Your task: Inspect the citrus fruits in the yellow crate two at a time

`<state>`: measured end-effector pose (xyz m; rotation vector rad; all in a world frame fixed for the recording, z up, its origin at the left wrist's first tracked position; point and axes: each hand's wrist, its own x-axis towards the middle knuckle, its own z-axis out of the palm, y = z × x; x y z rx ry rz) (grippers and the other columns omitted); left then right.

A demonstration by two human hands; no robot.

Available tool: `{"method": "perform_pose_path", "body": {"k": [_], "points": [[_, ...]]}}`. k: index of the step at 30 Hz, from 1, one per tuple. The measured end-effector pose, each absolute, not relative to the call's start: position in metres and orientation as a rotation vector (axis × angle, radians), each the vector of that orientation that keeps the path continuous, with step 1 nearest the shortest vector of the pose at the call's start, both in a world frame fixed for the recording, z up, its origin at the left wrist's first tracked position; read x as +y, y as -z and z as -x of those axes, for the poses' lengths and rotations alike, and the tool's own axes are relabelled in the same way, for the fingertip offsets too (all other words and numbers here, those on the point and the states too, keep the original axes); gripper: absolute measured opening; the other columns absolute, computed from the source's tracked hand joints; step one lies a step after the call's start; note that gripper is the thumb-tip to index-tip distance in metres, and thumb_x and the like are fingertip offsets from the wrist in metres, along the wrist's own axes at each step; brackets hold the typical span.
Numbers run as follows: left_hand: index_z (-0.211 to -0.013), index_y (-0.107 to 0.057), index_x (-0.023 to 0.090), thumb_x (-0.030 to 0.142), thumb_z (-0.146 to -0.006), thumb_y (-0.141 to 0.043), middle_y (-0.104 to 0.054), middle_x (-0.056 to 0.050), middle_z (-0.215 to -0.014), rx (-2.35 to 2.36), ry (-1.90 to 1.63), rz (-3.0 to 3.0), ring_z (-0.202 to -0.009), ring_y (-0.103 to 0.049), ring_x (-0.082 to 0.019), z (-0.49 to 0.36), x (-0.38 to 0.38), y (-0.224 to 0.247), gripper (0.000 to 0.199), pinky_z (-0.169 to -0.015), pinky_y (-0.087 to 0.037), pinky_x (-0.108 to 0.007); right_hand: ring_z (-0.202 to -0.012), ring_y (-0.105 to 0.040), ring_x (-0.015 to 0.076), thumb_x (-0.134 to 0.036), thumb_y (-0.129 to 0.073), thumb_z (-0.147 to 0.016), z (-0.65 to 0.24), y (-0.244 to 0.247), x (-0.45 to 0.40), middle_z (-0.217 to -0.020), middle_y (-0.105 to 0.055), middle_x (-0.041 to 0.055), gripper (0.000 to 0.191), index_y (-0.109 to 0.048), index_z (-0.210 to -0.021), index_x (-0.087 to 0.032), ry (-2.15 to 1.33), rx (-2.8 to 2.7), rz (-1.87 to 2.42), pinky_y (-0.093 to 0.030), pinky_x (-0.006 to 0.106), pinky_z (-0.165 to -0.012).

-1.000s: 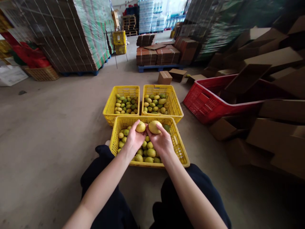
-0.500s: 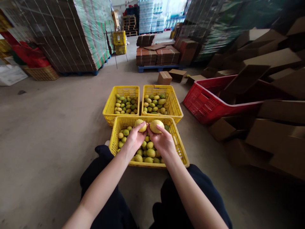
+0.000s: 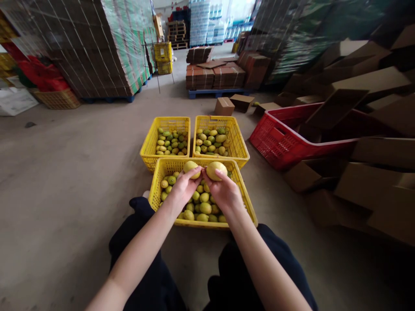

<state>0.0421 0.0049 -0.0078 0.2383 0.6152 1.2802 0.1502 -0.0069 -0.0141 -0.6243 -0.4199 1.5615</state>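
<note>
My left hand (image 3: 186, 185) is closed around a yellow lemon (image 3: 191, 168), thumb on top. In my right hand (image 3: 223, 188) is another, slightly larger lemon (image 3: 215, 170). The two hands are side by side with fingertips close together, above the far part of the near yellow crate (image 3: 201, 224). Many yellow-green lemons (image 3: 205, 208) lie in that crate under my wrists, partly hidden by them. Behind it stand a left yellow crate (image 3: 148, 142) and a right yellow crate (image 3: 240, 146), both holding green and yellow lemons.
A red crate (image 3: 275, 147) with cardboard inside stands to the right, among heaped cardboard boxes (image 3: 372, 181). Farther back, flattened cartons (image 3: 227, 77) rest on a blue pallet (image 3: 207, 93). A tall wrapped stack (image 3: 126, 47) is at the left. My knees flank the near crate.
My right hand has shifted very slightly to the right with its lemon. The left hand keeps its lemon in nearly the same place.
</note>
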Motion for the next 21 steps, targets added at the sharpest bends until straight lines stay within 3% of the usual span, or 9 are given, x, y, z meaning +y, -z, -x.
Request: {"method": "perform_pose_path", "body": {"k": [7, 12, 21], "points": [[-0.071, -0.066, 0.008, 0.001, -0.067, -0.068, -0.068, -0.005, -0.076, 0.674, -1.281, -0.292, -0.073, -0.065, -0.009, -0.0383, 0.0034, 0.0063, 0.008, -0.068, -0.053, -0.014, -0.083, -0.066, 0.0165, -0.02, -0.076, -0.061, -0.157, 0.0168, -0.0073, -0.079, -0.071, -0.0009, 0.017, -0.066, -0.075, -0.022, -1.543, -0.482, 0.694, -0.053, 0.033, -0.091], [-0.073, -0.063, 0.009, 0.004, -0.064, -0.071, -0.067, -0.003, -0.075, 0.652, -1.311, -0.323, -0.073, -0.065, -0.009, -0.0378, 0.0026, 0.0044, 0.013, -0.069, -0.053, -0.015, -0.079, -0.065, 0.0154, -0.018, -0.078, -0.057, -0.1567, 0.0178, -0.0079, -0.08, -0.07, -0.0013, 0.022, -0.067, -0.075, -0.021, -1.557, -0.464, 0.689, -0.054, 0.031, -0.086], [-0.113, -0.052, 0.023, 0.002, -0.057, -0.074, -0.062, 0.005, -0.082, 0.698, -1.399, -0.552, -0.078, -0.065, -0.011, -0.0382, -0.0047, -0.0007, 0.064, -0.074, -0.051, -0.022, -0.076, -0.064, 0.0154, -0.016, -0.079, -0.054, -0.1513, 0.0163, -0.0076, -0.077, -0.069, -0.0029, 0.025, -0.065, -0.074, -0.022, -1.47, -0.516, 0.725, -0.054, 0.032, -0.085]]}}
